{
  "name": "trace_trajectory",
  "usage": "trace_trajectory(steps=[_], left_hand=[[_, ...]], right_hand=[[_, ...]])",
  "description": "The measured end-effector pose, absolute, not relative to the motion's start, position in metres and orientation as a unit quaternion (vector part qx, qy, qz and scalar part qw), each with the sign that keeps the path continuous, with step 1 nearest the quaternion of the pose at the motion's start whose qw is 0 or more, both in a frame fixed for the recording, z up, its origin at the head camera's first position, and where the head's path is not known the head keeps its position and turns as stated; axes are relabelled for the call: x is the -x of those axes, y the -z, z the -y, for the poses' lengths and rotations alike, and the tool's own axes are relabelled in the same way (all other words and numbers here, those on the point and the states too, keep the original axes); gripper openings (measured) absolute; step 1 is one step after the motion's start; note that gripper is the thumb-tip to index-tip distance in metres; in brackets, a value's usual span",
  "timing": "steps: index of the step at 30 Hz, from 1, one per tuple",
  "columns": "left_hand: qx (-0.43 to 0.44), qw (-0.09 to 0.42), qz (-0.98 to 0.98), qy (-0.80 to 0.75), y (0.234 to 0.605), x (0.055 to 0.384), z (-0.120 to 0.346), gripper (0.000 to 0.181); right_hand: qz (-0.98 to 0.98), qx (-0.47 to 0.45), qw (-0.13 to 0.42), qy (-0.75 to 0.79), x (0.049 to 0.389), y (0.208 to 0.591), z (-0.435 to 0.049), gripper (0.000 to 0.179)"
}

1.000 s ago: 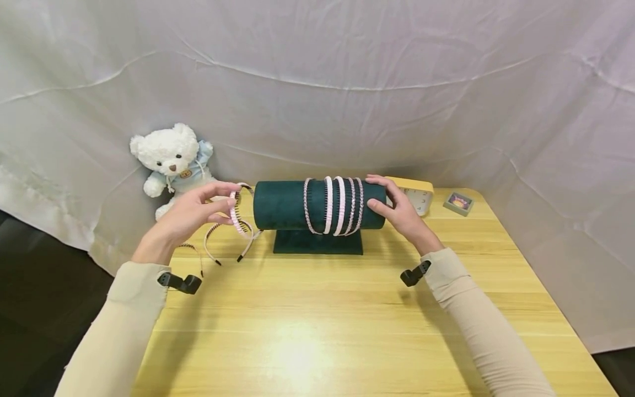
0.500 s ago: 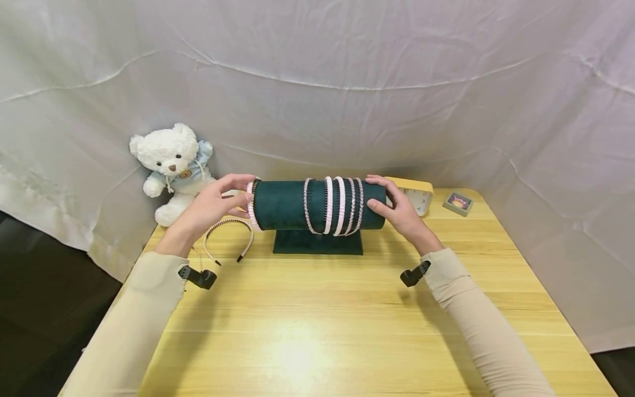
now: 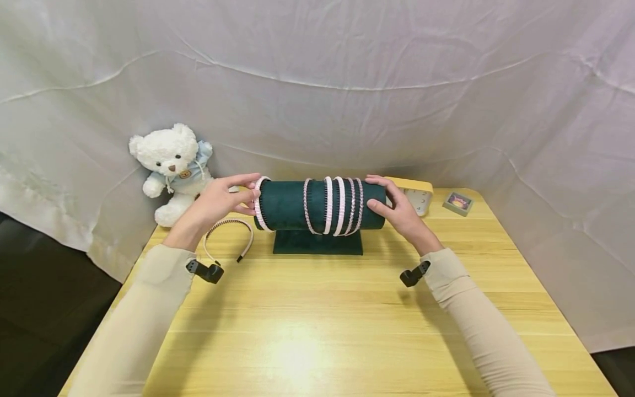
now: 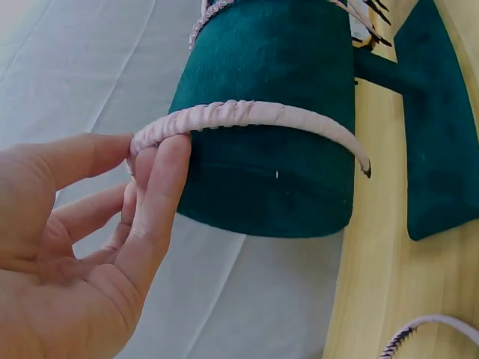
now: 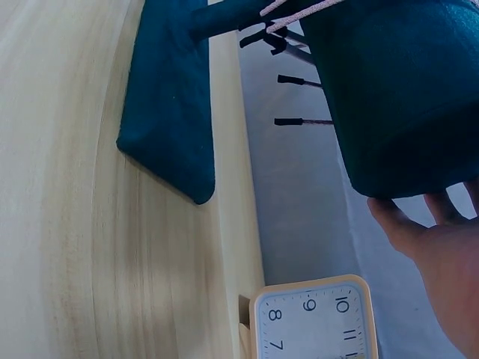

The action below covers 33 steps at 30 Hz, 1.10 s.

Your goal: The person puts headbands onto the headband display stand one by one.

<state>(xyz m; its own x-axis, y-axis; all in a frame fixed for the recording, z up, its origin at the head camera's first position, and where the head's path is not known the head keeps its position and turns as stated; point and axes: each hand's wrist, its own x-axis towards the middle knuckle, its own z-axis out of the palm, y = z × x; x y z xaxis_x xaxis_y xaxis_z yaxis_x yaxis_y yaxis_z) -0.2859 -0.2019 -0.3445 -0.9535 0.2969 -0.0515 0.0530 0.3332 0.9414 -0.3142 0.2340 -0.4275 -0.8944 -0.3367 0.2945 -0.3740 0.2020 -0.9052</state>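
Left hand [image 3: 218, 201] pinches a pale pink headband [image 3: 258, 207], thumb and fingers narrow on its rim; band sits around the left end of the dark green display roll [image 3: 283, 207]. Left wrist view: band crosses the roll near its end face, black tip clear of the velvety side. Right hand [image 3: 398, 208] holds the roll's other end, thumb and fingers spread wide around it.

Roll carries five more headbands right of its middle: a braided headband [image 3: 306, 204], two wide pale headbands [image 3: 340, 212], then two thin braided headbands [image 3: 353, 207]. Dark tips show past the underside in right wrist view. Base [image 3: 317, 243] stands toward the far edge of the wooden table [image 3: 317, 303].

One loose headband [image 3: 251, 237] lies near the table's left edge. White teddy bear [image 3: 173, 160], blue hoodie on, sits at far left corner. Yellow-rimmed clock [image 3: 420, 201] by far edge, behind right hand. Small grey frame [image 3: 458, 203], colourful picture inside, near far right corner.
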Motion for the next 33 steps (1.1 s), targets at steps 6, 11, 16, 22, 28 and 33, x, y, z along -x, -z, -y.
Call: trace_trajectory(steps=[6,11,16,22,28,33], left_hand=[[-0.098,0.111,-0.804,-0.575,0.346,0.286,0.198,0.059],[-0.113,0.097,-0.819,-0.554,0.347,0.286,0.198,0.056],[-0.115,0.088,-0.828,-0.542,0.346,0.285,0.197,0.051],[-0.118,0.080,-0.844,-0.518,0.346,0.283,0.196,0.051],[-0.168,0.007,-0.862,-0.479,0.359,0.285,0.204,0.045],[-0.248,-0.053,-0.855,-0.453,0.378,0.288,0.213,0.042]], right_hand=[[0.773,-0.233,0.016,-0.590,0.314,0.427,-0.233,0.057],[0.774,-0.233,0.020,-0.589,0.314,0.426,-0.233,0.057],[0.776,-0.231,0.019,-0.587,0.314,0.426,-0.234,0.056],[0.775,-0.226,0.018,-0.590,0.314,0.428,-0.235,0.057],[0.774,-0.227,0.018,-0.590,0.314,0.428,-0.234,0.056],[0.777,-0.226,0.019,-0.587,0.315,0.429,-0.235,0.055]])
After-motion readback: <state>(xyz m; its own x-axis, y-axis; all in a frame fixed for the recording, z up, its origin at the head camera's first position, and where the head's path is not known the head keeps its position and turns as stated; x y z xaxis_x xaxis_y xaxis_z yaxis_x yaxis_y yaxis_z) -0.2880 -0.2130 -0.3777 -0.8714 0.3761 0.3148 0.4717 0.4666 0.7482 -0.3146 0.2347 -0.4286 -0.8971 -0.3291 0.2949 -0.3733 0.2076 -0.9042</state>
